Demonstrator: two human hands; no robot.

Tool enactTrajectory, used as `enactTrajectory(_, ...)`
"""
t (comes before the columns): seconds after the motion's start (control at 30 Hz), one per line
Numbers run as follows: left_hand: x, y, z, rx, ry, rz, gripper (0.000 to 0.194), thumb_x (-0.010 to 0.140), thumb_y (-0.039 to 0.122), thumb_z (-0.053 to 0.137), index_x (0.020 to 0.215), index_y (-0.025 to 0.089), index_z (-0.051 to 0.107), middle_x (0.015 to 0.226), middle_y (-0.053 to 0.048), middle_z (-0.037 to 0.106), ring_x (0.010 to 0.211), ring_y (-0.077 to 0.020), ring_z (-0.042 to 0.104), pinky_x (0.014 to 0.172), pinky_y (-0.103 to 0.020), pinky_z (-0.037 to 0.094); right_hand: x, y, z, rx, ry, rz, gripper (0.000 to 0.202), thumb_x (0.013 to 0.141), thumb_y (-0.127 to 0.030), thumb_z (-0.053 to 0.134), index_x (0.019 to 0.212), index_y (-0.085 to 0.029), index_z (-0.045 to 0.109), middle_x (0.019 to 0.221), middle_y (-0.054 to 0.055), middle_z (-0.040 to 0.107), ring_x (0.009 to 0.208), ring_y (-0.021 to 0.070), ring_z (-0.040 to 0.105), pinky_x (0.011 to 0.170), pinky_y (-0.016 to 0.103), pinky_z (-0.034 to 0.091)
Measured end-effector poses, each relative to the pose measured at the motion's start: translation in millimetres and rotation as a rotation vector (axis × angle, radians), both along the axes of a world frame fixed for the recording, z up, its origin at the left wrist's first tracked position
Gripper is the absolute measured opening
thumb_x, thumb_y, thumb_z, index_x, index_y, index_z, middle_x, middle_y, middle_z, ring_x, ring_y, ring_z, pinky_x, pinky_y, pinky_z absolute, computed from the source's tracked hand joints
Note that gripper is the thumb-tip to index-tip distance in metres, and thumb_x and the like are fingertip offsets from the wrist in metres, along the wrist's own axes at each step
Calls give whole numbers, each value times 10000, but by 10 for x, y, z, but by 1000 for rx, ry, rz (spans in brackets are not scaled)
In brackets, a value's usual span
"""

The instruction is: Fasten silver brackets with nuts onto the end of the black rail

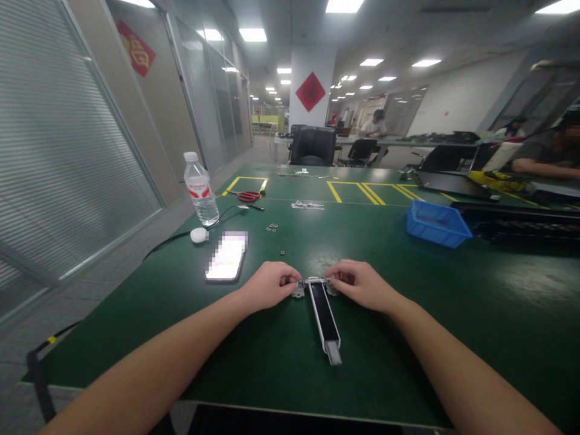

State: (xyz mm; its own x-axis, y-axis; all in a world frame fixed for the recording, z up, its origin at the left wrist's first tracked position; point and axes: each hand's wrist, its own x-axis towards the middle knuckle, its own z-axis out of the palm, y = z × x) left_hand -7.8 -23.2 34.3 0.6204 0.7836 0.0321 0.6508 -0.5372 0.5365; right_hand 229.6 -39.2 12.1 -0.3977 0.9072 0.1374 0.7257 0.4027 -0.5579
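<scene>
On the green table lies a long narrow part with a black middle, a pale frame and a grey tab at its near end. Small metal brackets stick out on both sides of its far end. My left hand pinches the left bracket between thumb and fingers. At the other side, my right hand has its thumb and fingers closed on the right bracket. The fingertips of both hands cover part of the metal pieces.
A phone, white case and water bottle stand left. Several small nuts, metal parts and red-handled scissors lie farther back. A blue bin sits right. People sit in the background.
</scene>
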Motion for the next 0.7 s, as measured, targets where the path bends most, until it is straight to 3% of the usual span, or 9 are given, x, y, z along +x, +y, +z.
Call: enactTrajectory(0.7, 1, 33, -91, 40, -46, -5, 189, 784, 170, 555, 917, 171, 690, 762, 0, 638, 638, -109, 528, 602, -207, 393, -23, 4, 0, 43, -20, 40, 130, 803, -203, 553, 807, -173, 679, 682, 8, 557, 589, 112, 477, 562, 237, 371)
